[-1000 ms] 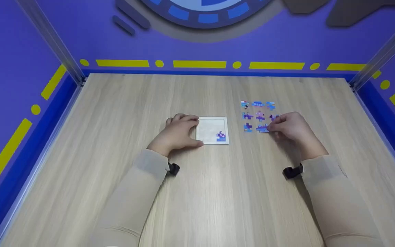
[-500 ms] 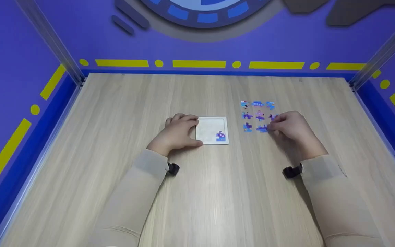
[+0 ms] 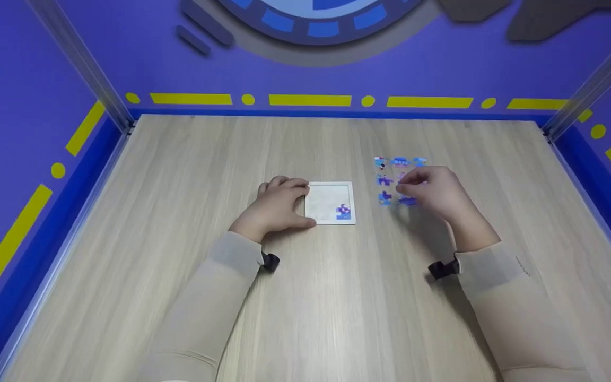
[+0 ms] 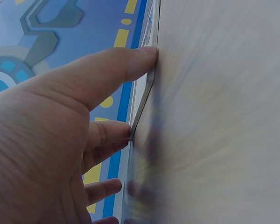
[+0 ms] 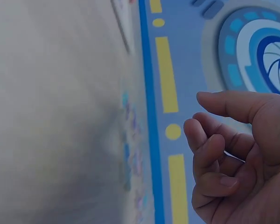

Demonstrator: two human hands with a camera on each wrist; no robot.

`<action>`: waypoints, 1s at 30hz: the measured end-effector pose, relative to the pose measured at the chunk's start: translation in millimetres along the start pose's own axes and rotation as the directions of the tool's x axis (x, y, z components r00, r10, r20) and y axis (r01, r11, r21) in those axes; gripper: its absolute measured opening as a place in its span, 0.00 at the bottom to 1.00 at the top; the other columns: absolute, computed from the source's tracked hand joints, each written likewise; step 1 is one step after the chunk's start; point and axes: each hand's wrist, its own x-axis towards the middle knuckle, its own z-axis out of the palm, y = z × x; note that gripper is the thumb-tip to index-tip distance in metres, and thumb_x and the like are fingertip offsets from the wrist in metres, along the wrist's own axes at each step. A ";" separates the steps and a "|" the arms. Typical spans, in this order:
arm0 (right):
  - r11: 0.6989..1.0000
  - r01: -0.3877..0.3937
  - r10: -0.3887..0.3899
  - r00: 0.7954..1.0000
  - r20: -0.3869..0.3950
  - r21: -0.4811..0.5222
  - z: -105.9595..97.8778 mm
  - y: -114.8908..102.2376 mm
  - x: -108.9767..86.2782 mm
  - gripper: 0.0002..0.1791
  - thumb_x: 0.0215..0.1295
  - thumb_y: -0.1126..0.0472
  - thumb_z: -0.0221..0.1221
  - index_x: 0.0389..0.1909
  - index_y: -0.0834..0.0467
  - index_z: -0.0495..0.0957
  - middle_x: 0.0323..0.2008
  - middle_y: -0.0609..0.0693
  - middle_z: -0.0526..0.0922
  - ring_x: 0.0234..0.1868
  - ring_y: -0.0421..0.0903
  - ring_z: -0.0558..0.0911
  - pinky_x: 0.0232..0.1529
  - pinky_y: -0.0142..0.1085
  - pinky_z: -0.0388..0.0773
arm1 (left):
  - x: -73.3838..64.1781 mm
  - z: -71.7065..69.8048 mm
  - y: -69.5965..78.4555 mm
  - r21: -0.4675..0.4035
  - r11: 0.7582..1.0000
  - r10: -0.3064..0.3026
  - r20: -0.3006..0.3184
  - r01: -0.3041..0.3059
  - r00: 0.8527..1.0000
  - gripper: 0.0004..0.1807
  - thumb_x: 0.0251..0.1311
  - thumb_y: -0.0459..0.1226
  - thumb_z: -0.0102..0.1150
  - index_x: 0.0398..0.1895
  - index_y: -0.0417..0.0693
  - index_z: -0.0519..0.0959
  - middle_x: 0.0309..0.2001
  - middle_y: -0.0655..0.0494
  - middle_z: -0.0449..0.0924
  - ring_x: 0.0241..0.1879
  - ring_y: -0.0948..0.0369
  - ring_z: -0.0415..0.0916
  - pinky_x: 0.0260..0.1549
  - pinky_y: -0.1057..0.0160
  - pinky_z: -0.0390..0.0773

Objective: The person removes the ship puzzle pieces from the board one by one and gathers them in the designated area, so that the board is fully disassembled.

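Observation:
My left hand [image 3: 278, 208] holds a small white square puzzle tray [image 3: 322, 204] by its left side, thumb at the near corner and forefinger at the far one. The left wrist view shows the thumb [image 4: 130, 63] lying on the tray's edge [image 4: 143, 95]. One purple-and-blue jigsaw piece [image 3: 343, 212] sits in the tray's near right corner. My right hand [image 3: 435, 191] hovers over loose jigsaw pieces [image 3: 384, 180], partly covering them. Its fingers are loosely bent, and in the right wrist view a gap shows between thumb [image 5: 224, 103] and forefinger, with no piece there.
Loose pieces lie in rows right of the tray, among them a blue one [image 3: 400, 162] in the far row and a purple one [image 3: 407, 201] in the near row. Purple-blue panels [image 3: 305, 79] wall the wooden table [image 3: 305, 297] at the back and sides.
My right hand has risen from the near-row piece at its fingertips and shifted left over the pieces; that piece stays on the table. The left hand and tray hold still.

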 end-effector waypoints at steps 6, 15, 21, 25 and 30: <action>0.999 0.040 -0.040 0.999 0.005 0.021 5.2 -33.0 -5.8 0.18 0.81 0.49 0.69 0.59 0.57 0.89 0.58 0.57 0.88 0.55 0.53 0.81 0.50 0.41 0.80 | 1.4 0.4 -0.4 0.003 1.000 -0.005 -0.009 0.005 1.000 0.48 0.63 0.60 0.78 0.83 0.50 0.76 0.87 0.57 0.68 0.88 0.43 0.56 0.85 0.35 0.54; 0.982 0.183 -0.182 0.983 -0.021 0.047 28.8 -61.1 -20.2 0.14 0.78 0.58 0.70 0.59 0.59 0.90 0.55 0.57 0.91 0.46 0.52 0.80 0.46 0.39 0.80 | 0.5 1.1 -0.5 -0.006 1.000 0.003 -0.016 -0.003 1.000 0.48 0.62 0.59 0.79 0.83 0.50 0.77 0.87 0.56 0.69 0.89 0.41 0.54 0.86 0.34 0.53; 0.969 0.243 -0.241 0.968 -0.065 0.038 49.5 -61.1 -15.8 0.14 0.76 0.61 0.71 0.58 0.59 0.90 0.55 0.58 0.92 0.43 0.51 0.79 0.44 0.40 0.79 | 1.4 1.6 -1.6 -0.002 1.000 0.004 -0.022 -0.004 1.000 0.49 0.62 0.60 0.79 0.83 0.50 0.77 0.87 0.57 0.70 0.89 0.42 0.55 0.85 0.34 0.54; 0.968 0.247 -0.245 0.968 -0.052 0.037 61.0 -56.2 -10.6 0.15 0.76 0.63 0.70 0.60 0.62 0.90 0.55 0.59 0.91 0.40 0.50 0.80 0.42 0.40 0.79 | 2.0 2.9 -2.1 0.000 1.000 0.005 -0.023 -0.005 1.000 0.48 0.62 0.60 0.79 0.82 0.50 0.77 0.86 0.57 0.70 0.88 0.42 0.55 0.85 0.35 0.54; 0.968 0.248 -0.249 0.968 0.019 0.032 75.5 -49.9 -6.5 0.15 0.82 0.64 0.64 0.62 0.59 0.91 0.61 0.57 0.90 0.49 0.53 0.83 0.50 0.43 0.79 | 2.7 3.8 -1.3 0.001 1.000 0.004 -0.027 -0.004 1.000 0.48 0.62 0.61 0.79 0.82 0.51 0.78 0.86 0.57 0.70 0.88 0.42 0.56 0.85 0.34 0.54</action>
